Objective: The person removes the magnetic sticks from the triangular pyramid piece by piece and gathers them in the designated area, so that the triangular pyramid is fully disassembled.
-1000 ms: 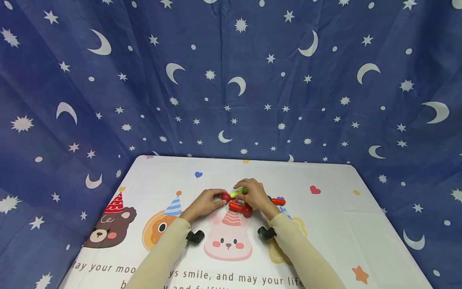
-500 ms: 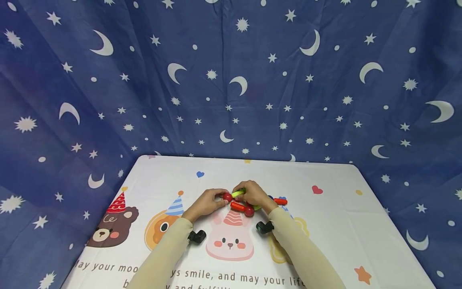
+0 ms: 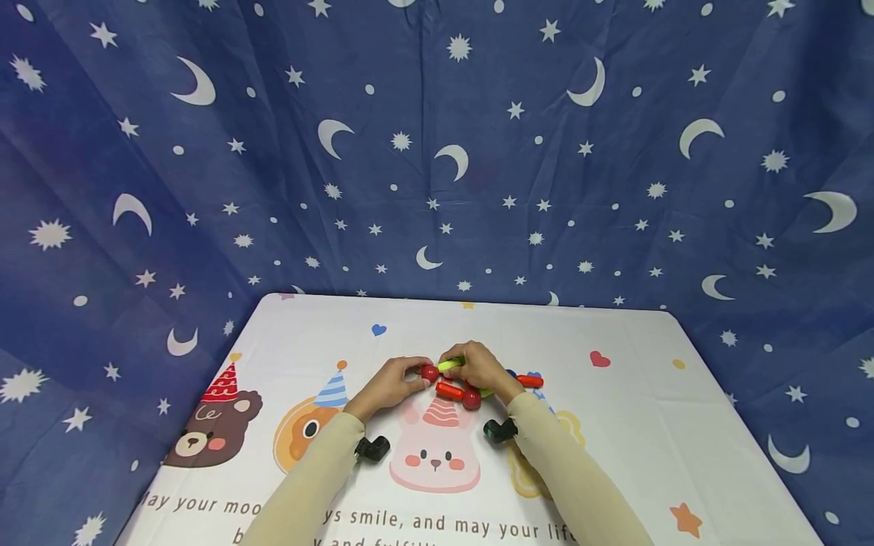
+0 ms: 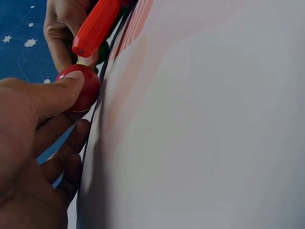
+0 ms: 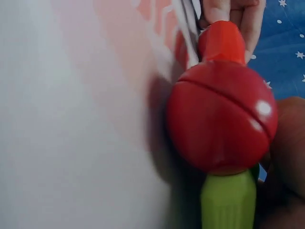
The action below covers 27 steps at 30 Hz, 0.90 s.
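My left hand pinches a glossy red ball between thumb and fingers; the left wrist view shows the thumb across that ball. Close beside it, my right hand holds a yellow-green rod, its end at the ball. Whether rod and ball are joined cannot be told. Nearer the wrists lies an orange-red rod with a second red ball at its right end. In the right wrist view that grooved ball also has a lime-green rod on its near side.
Right of my right wrist lies another orange-red rod with a dark blue ball at its left end, partly hidden. A white cloth printed with cartoon animals covers the table. Behind hangs a blue curtain with moons and stars.
The right fingers have shifted on the yellow-green rod, and the green piece seen at its far end a second ago is now mostly covered. The left hand keeps its pinch on the red ball.
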{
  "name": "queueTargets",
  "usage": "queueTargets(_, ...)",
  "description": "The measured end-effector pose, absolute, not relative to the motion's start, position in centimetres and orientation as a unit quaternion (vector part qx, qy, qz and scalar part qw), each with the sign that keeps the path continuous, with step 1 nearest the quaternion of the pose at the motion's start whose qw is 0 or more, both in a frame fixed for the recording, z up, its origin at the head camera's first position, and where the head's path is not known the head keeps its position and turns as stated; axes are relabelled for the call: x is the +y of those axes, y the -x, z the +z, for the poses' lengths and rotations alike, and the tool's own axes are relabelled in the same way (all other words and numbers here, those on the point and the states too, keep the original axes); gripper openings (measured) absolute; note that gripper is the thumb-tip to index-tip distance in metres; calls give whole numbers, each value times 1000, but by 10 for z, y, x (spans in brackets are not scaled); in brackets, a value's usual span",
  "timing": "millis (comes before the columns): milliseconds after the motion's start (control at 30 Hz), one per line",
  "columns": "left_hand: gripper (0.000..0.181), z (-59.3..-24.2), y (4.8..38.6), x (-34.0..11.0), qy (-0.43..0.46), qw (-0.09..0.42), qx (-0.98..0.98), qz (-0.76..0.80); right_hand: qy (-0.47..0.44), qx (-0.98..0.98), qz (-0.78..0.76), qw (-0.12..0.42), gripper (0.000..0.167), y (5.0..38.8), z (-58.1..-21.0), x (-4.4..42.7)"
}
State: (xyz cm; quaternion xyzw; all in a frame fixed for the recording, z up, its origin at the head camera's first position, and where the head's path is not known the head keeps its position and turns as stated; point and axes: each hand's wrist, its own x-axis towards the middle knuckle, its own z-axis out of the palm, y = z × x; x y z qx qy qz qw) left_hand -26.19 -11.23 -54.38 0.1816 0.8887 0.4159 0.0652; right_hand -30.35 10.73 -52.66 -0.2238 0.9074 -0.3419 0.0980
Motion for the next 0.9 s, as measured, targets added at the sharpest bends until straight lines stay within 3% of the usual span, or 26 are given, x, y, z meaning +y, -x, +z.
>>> queueTargets(900,38,-527,283,-140,-107,1,907,407,186,915,-341,106,20,302,-525,105)
